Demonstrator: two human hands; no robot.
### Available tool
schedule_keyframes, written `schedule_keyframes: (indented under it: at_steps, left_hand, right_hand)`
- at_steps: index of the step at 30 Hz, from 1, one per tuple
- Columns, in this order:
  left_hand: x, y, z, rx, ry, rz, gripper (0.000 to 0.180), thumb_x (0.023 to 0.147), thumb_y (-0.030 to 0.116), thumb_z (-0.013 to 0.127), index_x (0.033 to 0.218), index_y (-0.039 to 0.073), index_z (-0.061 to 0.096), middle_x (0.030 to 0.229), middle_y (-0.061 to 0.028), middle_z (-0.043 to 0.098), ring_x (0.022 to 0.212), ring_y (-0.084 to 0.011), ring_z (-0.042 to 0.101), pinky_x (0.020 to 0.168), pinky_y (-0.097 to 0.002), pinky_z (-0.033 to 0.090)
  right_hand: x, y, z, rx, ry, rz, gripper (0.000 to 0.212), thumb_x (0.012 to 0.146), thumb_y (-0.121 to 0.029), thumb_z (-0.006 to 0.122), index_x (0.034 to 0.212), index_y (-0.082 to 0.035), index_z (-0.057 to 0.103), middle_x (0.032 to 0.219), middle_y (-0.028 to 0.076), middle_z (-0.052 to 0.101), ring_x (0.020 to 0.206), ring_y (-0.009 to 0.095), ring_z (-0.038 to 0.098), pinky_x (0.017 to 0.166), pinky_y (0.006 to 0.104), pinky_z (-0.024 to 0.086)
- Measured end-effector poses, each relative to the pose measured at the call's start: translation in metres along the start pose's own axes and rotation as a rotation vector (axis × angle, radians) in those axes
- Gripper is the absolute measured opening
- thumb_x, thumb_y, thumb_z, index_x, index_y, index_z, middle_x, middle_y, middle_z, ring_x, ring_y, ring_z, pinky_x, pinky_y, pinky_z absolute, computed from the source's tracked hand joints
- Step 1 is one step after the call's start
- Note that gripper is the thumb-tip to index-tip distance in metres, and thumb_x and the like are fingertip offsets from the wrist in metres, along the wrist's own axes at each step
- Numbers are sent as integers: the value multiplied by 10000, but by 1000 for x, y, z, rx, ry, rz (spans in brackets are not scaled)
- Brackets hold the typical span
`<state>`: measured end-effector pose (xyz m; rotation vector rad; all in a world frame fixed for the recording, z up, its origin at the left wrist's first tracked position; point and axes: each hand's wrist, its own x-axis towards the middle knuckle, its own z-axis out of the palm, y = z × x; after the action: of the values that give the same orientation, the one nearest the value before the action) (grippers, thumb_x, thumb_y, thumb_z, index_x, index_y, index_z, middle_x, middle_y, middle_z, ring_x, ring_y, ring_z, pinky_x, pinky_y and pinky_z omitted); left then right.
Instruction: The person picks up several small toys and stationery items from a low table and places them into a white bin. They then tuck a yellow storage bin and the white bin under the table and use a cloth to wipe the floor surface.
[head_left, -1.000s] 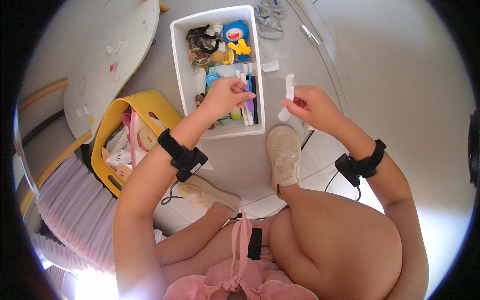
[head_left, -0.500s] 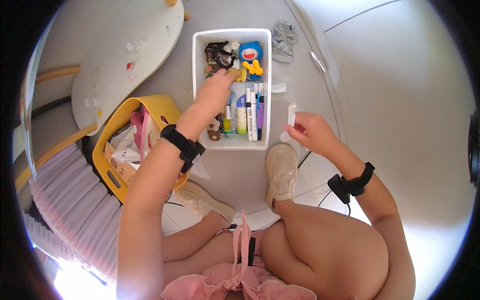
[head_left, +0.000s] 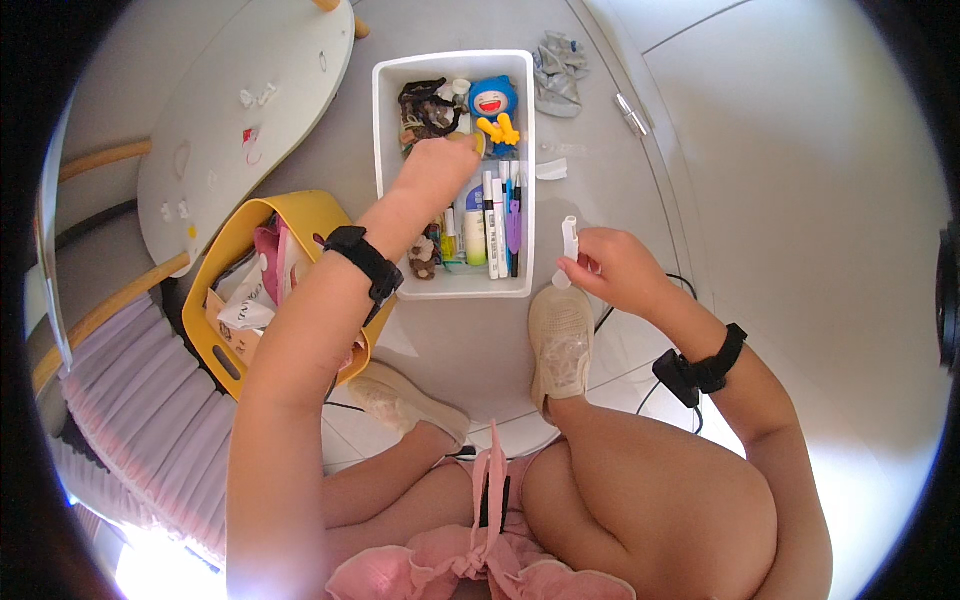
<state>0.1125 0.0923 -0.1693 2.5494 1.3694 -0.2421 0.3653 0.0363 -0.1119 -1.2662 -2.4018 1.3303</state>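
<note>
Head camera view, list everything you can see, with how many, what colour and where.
Storage bin: one, white, on the floor in front of the person.
Toy figure: one, blue and yellow, far end of the bin.
Markers: several, white and purple, right side of the bin.
Basket: one, yellow, left of the bin, holding papers.
Low table: one, white, upper left.
Crumpled cloth: one, grey, on the floor right of the bin.
Shoes: two, beige, on the person's feet.
Wristbands: two, black, one per wrist.
Left hand: reaching into the bin, grip hidden.
Right hand: pinching a small white piece.
</note>
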Motion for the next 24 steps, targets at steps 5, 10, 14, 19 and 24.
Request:
schedule_keyframes:
  at_steps: [5,10,14,19,24]
  left_hand:
    - [-9,-2,-25,-170,-55,-60,115,716,9,529,829,23,541,843,-118,573,765,-293,606,641,-360,494]
    - [-46,-8,-77,-561,34,-127,86,765,52,535,811,15,473,813,-133,526,724,-320,532,623,-358,422]
    - [-123,-21,-137,-543,-137,-187,76,779,48,521,783,4,459,740,-175,510,760,-365,512,659,-395,417]
    - [-244,-6,-169,-585,-269,-446,84,711,-7,568,794,5,565,745,-168,541,746,-339,541,654,-368,431]
    - [-363,20,-124,-452,-376,-768,130,685,40,612,813,20,602,735,-160,557,703,-338,561,623,-397,443]
  right_hand:
    - [1,-2,-3,55,-3,28,229,785,-192,611,673,-12,522,592,106,505,520,254,483,494,331,382]
    - [8,-12,-9,149,13,116,251,785,-222,615,699,-1,534,619,114,530,543,254,501,520,336,403]
    - [23,-21,-6,235,60,136,256,768,-203,641,703,20,535,619,128,531,533,227,496,514,318,402]
    - [51,-30,7,372,-49,117,248,755,-178,652,707,36,536,654,140,558,548,229,518,534,316,421]
    - [76,-41,24,339,-167,116,205,745,-121,651,813,42,546,657,130,593,587,188,576,563,299,454]
